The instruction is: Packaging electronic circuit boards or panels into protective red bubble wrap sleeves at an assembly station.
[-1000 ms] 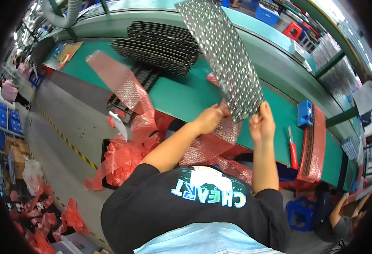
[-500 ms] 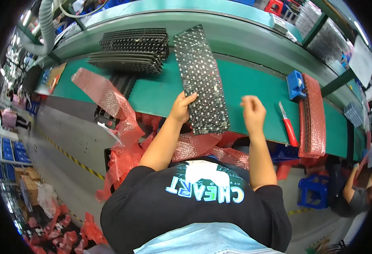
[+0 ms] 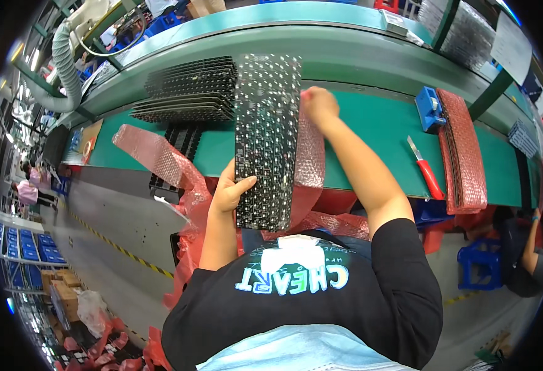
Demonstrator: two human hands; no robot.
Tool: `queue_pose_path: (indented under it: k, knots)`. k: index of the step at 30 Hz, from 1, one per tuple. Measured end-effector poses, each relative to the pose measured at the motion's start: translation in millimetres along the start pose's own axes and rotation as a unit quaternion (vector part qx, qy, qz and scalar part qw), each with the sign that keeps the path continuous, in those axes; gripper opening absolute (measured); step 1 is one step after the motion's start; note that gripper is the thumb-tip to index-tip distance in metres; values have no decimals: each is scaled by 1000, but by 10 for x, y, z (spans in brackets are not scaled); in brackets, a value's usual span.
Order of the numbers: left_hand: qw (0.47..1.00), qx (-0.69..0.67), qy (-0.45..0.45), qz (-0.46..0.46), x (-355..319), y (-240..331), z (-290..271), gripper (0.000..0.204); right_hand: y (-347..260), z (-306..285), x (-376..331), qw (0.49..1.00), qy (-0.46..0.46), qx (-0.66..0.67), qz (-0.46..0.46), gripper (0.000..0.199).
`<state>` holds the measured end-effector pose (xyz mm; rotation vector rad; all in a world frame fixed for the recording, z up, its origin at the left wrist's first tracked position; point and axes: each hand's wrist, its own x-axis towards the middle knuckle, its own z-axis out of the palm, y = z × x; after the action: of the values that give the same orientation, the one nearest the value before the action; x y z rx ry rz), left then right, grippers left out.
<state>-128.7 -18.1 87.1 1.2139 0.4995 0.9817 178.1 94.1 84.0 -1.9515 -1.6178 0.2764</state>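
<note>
My left hand (image 3: 230, 190) grips the near left edge of a long black circuit board (image 3: 265, 142), thumb on its face. Small silvery parts dot the board, which is raised over the green bench top (image 3: 367, 133). Beyond its right edge, my right hand (image 3: 321, 106) is closed on the far end of a red bubble wrap strip (image 3: 310, 157). That strip runs toward me beside the board, partly hidden behind it. Several similar black boards (image 3: 191, 93) stand in rows at the back left, near a black slotted rack (image 3: 183, 143).
Another red bubble wrap piece (image 3: 154, 153) hangs over the bench's front edge at left. A red-handled knife (image 3: 429, 178), a blue tape dispenser (image 3: 430, 110) and a bubble-wrapped stack (image 3: 466, 161) lie at right. A blue stool (image 3: 480, 263) and another person's arm (image 3: 531, 247) are at far right.
My right hand has moved away from me and left, taking hold of the bubble wrap, which now lies up along the bench. The board has shifted left and nearer, turning straighter.
</note>
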Motion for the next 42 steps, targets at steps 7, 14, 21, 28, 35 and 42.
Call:
queue_pose_path:
  k: [7,14,21,28,35,42]
  knots:
    - [995,-48,-27,-87,-25,-71,7,62,637,-62,21,971,31,234,39,32]
    - [980,-25,-80,-179,249,-281,197,61,912,-23,111,911,67,401,67,32]
    - [972,-38,-51,-225,352,-236,227,57,1077,-130,397,986,1,169,7,28]
    - [960,-110,-36,-253,354,-199,460,55,1201,-100,407,927,45,354,114,21]
    - [955,-119,-15,-273,503,-302,660,56,1264,-177,374,814,-23,569,116,19]
    - [954,-90,-12,-285,563,-429,728,57,1326,-193,367,795,-29,597,106,19]
